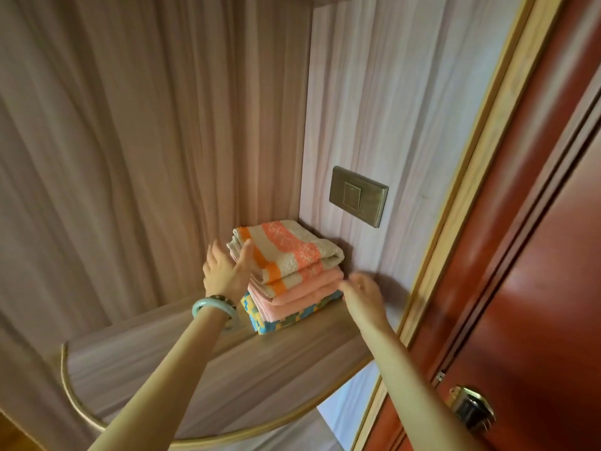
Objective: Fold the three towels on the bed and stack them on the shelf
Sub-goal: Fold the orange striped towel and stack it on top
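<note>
Left hand [227, 271] and right hand [361, 292], both spread, are set beside the shelved towel stack [292, 265]; only squaring is judged required.

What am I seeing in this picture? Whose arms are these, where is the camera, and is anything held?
There is no machine here. The one picture comes from a camera worn on a person's head, looking forward and down, so both arms are that person's own. On the shelf lies a stack of three folded towels: a striped towel on top, a pink towel in the middle, a checked towel at the bottom. The left hand, wearing a bangle, has straight fingers at the stack's left side, apparently touching it. The right hand is near the front right corner, blurred; its fingers look relaxed, and I cannot tell if they touch. Neither hand holds anything. A switch is on the wall; a door is at the right.
</note>
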Motion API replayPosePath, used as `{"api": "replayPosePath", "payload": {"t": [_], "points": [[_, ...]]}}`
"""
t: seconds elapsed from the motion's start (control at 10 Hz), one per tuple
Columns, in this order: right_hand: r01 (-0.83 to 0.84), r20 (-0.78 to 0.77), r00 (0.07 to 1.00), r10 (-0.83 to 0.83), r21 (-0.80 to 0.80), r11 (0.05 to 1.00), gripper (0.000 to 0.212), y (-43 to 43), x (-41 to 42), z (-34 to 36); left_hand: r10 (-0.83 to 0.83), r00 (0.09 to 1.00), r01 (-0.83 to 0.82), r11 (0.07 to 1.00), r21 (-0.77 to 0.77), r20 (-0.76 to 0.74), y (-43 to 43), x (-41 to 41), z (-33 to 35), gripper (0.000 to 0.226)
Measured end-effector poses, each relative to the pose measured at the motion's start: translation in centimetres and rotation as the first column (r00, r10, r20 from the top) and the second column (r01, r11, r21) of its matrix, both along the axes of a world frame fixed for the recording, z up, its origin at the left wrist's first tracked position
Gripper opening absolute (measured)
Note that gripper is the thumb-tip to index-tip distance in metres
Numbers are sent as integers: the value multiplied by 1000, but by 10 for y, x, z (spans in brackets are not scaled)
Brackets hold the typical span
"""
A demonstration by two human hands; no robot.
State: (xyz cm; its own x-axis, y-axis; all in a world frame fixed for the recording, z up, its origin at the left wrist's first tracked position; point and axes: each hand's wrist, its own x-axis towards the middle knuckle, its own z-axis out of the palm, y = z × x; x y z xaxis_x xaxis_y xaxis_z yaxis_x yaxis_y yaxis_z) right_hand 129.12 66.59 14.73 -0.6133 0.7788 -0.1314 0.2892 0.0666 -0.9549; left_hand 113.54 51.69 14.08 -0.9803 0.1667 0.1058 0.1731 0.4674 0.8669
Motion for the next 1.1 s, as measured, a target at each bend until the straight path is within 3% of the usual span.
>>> {"api": "replayPosePath", "payload": {"t": [0.1, 0.2, 0.3, 0.4, 0.5, 0.6, 0.7, 0.8, 0.9, 1.0, 1.1], "points": [[24, -234, 967, 100, 477, 878, 30, -13, -13, 37, -260, 899, 181, 953, -241, -353, -2, -4, 36, 66], [-78, -52, 974, 219, 834, 546, 33, -10, -58, 46, -485, 833, 246, 754, -609, -264, 17, -12, 47, 66], [-346, 306, 938, 161, 840, 418, 48, 3, -82, 12, -645, 750, 195, 423, -885, -143, 25, -11, 26, 54], [-429, 412, 902, 131, 814, 391, 61, 10, -82, -39, -629, 774, 166, 314, -935, -74, 20, -13, -12, 69], [-443, 436, 892, 118, 793, 418, 70, 11, -80, -48, -525, 843, 176, 471, -864, -115, 25, -15, -18, 73], [-359, 334, 932, 137, 820, 446, 72, 8, -72, -28, -519, 840, 149, 500, -853, -157, 23, -21, -10, 90], [-243, 211, 970, 122, 875, 419, 57, 4, -63, -32, -614, 766, 121, 428, -895, -190, 10, -22, -11, 100], [-275, 253, 961, 109, 891, 361, 53, 5, -62, -56, -598, 788, 189, 459, -868, -145, 3, -16, -26, 103], [-365, 360, 928, 94, 832, 417, 55, 5, -64, -54, -568, 810, 252, 563, -787, -148, 3, -11, -32, 82], [-427, 403, 903, 148, 805, 411, 62, 7, -63, -51, -469, 872, 323, 767, -554, -142, -1, -4, -33, 81], [-465, 449, 881, 149, 763, 449, 59, 6, -65, -25, -431, 893, 368, 864, -344, -126, -17, 0, -29, 85]]}}
